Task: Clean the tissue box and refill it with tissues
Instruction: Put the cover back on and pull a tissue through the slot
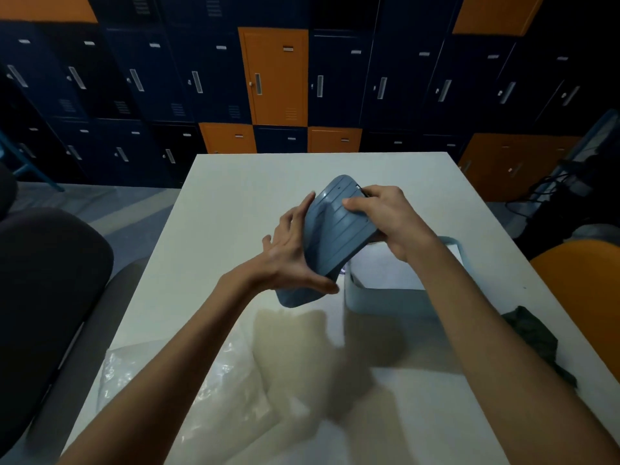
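Observation:
A blue-grey ribbed lid (332,236) of the tissue box is held tilted above the white table (235,196). My left hand (288,256) grips its lower left edge. My right hand (385,219) holds its upper right end, thumb across the ribs. Just below and to the right sits the pale box base (379,302), open at the top, with white tissues (396,270) inside. My right forearm crosses over part of it.
A clear plastic wrapper (188,380) lies at the table's near left. A dark green cloth (536,333) lies near the right edge. A dark chair (43,290) stands at the left, an orange chair (583,297) at the right. Lockers line the back wall.

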`<state>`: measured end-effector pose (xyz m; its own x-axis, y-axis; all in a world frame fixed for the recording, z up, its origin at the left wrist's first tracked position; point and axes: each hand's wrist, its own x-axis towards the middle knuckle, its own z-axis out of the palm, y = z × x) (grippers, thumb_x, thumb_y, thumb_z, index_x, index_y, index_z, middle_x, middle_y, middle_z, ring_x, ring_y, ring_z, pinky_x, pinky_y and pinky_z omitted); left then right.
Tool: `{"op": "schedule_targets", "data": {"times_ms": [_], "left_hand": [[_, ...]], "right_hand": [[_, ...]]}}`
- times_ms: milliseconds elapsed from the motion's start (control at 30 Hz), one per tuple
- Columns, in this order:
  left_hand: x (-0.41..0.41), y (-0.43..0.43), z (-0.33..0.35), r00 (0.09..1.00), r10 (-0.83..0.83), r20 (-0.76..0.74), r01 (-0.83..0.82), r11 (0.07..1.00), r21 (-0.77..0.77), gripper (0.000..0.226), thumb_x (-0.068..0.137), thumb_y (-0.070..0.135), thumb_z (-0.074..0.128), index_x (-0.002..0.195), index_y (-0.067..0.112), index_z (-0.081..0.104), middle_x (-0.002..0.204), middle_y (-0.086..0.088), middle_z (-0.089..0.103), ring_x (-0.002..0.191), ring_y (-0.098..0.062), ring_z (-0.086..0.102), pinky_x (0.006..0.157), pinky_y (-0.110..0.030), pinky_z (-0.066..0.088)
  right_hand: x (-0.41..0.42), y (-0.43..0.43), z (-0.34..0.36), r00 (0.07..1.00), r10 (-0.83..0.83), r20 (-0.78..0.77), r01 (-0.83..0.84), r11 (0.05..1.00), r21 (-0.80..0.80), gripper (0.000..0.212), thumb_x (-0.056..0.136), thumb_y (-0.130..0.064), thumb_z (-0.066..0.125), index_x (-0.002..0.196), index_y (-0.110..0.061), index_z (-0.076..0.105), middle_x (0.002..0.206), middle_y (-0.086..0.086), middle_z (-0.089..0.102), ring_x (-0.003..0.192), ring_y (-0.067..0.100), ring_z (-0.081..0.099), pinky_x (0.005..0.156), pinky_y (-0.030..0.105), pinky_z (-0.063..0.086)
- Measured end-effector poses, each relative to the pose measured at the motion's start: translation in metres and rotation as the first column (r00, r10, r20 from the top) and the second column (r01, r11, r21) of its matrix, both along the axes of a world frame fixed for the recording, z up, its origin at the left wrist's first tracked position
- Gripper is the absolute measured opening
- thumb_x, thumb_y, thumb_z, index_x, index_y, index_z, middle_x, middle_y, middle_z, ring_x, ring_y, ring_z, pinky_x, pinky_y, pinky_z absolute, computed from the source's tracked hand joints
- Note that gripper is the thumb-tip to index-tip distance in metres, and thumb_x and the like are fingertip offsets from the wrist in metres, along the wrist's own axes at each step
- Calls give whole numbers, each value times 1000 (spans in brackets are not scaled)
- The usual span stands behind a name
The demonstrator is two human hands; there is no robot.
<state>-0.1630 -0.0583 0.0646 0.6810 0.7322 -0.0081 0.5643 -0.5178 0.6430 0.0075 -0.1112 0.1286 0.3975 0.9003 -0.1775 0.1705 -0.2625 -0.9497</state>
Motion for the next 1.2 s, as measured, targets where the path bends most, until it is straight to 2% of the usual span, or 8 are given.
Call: {"op": "schedule_targets", "data": {"times_ms": [100,267,467,600,667,800,1067,1200], "left_hand": [[35,-4,19,997,-71,-11,72,996,44,137,51,63,78,145,46,-20,154,-2,12,139,-31,24,114,-59,19],[76,-6,26,975,-179,-130,188,980,63,132,60,51,84,148,43,-13,140,-5,24,124,-29,33,103,-47,35],[92,4,20,916,-210,-341,215,976,-23,125,63,42,86,144,50,-9,134,-1,28,113,-21,35,92,-43,42],[104,1,15,867,-229,-443,206,973,-99,127,59,41,88,138,59,-10,132,1,28,118,-24,36,94,-50,47],[113,-3,13,845,-242,-478,230,970,-83,128,56,44,88,136,62,-11,133,2,29,119,-24,35,94,-52,47],[136,-10,12,817,-269,-510,305,952,-14,129,57,47,86,139,57,-13,134,2,27,116,-22,33,97,-50,43],[178,-28,15,805,-332,-492,414,908,66,130,56,49,85,141,55,-13,132,-3,30,121,-26,30,105,-49,29],[181,-34,9,803,-330,-496,422,903,83,130,56,48,85,143,54,-11,127,-3,31,118,-25,30,106,-51,26]], "right_hand": [[18,-15,2,998,-37,-60,40,998,53,12,88,-13,64,99,-10,62,88,7,64,79,19,61,69,36,56],[51,-41,-6,989,-87,-123,97,992,76,18,93,-22,59,106,-9,61,90,3,60,82,16,58,64,26,53],[116,-71,-34,936,-294,193,284,956,78,16,94,-25,56,102,-15,65,95,5,68,87,23,66,76,36,57],[146,-88,-60,915,-292,277,326,942,-84,26,94,-25,56,117,-14,62,110,5,62,100,24,59,90,43,52],[152,-91,-71,945,-267,190,298,942,-153,29,96,-24,51,121,-12,60,114,7,61,100,25,60,85,41,54],[153,-94,-77,971,-235,39,238,955,-174,25,100,-16,41,108,-11,65,100,8,66,83,20,63,63,28,53],[161,-98,-82,979,-202,-28,194,966,-170,23,100,-14,43,97,-15,66,95,7,68,85,23,66,68,31,56],[164,-98,-85,980,-194,-40,185,968,-168,25,99,-9,42,107,-13,65,94,4,67,83,22,66,68,31,56]]}}
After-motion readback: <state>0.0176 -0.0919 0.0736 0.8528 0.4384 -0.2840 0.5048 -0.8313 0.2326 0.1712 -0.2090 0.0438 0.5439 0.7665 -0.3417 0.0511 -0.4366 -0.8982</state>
